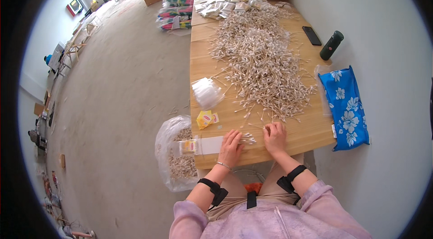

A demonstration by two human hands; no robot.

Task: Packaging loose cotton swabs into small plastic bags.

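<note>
At the near edge of the wooden table, my left hand [230, 149] is closed over several cotton swabs [248, 139]. Their white tips stick out to its right, side by side. Left of that hand lies a flat white strip [211, 144], and a packed bundle of swabs with a yellow label [188, 147] is at the strip's outer end. My right hand [275, 139] is at the near edge of a large heap of loose swabs [266, 63], fingers curled and pinched on swabs that they partly hide.
Clear plastic sleeves [207, 93] and yellow cards [206, 119] lie on the left. A plastic bag of swabs [180, 167] hangs beside the table. On the right are a blue flowered pack [346, 108], a dark bottle [332, 45] and a phone [311, 36]. Packed bags [232, 2] lie far back.
</note>
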